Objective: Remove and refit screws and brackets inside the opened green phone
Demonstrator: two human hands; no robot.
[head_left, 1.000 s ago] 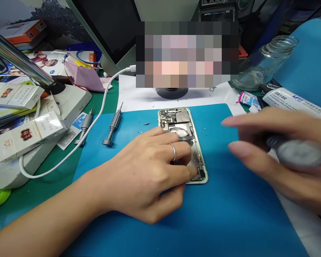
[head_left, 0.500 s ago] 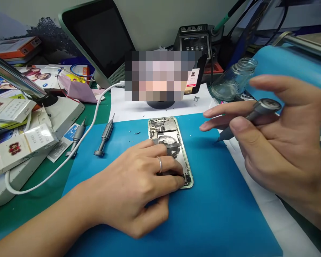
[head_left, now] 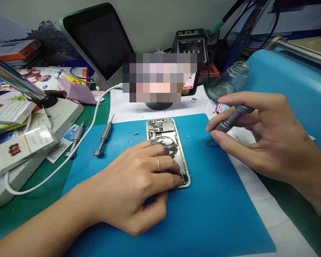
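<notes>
An opened smartphone [head_left: 171,142], its inner boards and a round coil bared, lies on a blue mat [head_left: 203,214]. My left hand [head_left: 139,182] lies across its lower half, with bent fingers pressed on the inside near the bottom right edge; what lies under them is hidden. To the right of the phone, my right hand [head_left: 273,139] holds a grey precision screwdriver [head_left: 227,125] between thumb and fingers. Its thin tip slants down to the left, close over the mat; I cannot tell whether it touches. Small screws and bits [head_left: 136,134] lie left of the phone.
Two more grey screwdrivers [head_left: 105,137] lie at left, by a white cable [head_left: 96,110]. Cigarette packs [head_left: 21,148] rest on a white base. Behind stand a tilted screen [head_left: 98,39], a soldering station [head_left: 191,43] and a glass jar [head_left: 230,80]. The middle background is pixelated.
My right hand has turned the screwdriver, its forefinger now lowered onto the handle's end, and brought the tip left and slightly down. My left hand keeps its place on the phone. The view shifted slightly.
</notes>
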